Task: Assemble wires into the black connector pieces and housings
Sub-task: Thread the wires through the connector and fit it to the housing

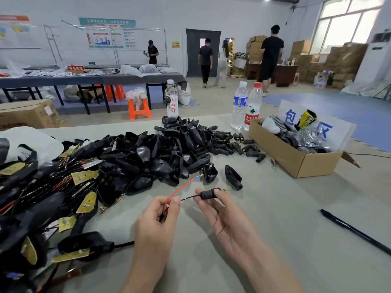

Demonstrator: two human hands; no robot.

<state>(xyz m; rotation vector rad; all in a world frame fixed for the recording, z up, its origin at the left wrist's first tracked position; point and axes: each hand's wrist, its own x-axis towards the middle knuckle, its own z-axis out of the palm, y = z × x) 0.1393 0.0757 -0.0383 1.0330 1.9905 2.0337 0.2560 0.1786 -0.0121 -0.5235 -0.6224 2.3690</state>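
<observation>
My left hand [157, 216] pinches a red wire [179, 190] and a black wire [189, 198] together near their base. The red wire arcs up and ends free in a blue sleeve with a brass tip. My right hand [220, 214] holds a small black connector piece [208, 194] between thumb and fingers; the black wire runs into it and a brass tip shows at its far end. A big pile of black housings [160, 149] lies just beyond my hands. Small black connector pieces [228, 142] lie scattered to its right.
Wired assemblies with yellow boards [42, 197] heap up on the left. A cardboard box [296, 159] of parts stands at the right, three water bottles [240, 104] behind the pile, and a black pen [355, 231] lies at the right. People stand far back in the room.
</observation>
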